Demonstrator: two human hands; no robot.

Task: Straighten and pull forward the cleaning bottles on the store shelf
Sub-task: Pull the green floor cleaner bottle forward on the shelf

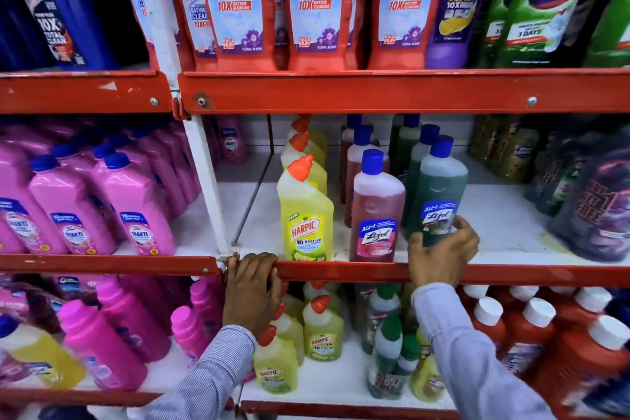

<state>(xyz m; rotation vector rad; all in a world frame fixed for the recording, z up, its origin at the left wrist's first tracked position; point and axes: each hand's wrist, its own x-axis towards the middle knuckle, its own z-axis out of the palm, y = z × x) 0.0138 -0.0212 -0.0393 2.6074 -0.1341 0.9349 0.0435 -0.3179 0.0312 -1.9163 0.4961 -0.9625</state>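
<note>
**Middle shelf: right hand on green Lizol bottle**

The right hand (443, 254) is wrapped around the lower body of a dark green plastic Lizol bottle with a blue screw cap (438, 194). Its fingers (467, 227) curl round the bottle's right side and the thumb presses the left side, partly covering the label, which reads "All in 1" and "Lizol". The bottle stands upright on the white middle shelf (504, 225), slightly behind the front edge, at the head of a row of similar green bottles.

Just beside it, to the left, a clear Lizol bottle of pink-red liquid with a blue cap (375, 211) stands at the front edge; foam shows at its liquid line. Further left stands a yellow Harpic bottle with an angled orange nozzle cap (305, 215), label reading "FRESH", "HARPIC", "10 X BETTER" and "ORGANIC". More of each kind are lined up behind.

The left hand (252, 290) grips the red metal front rail (341, 269) of the middle shelf, fingers closed over its top edge; it holds no bottle.

The upper shelf carries red Harpic bottles (315, 3) labelled "BATHROOM CLEANER", "10X BETTER CLEANING", "KILLS 99.9%". Pink Shakti bottles with blue caps (136, 204) fill the adjacent left bay.
</note>
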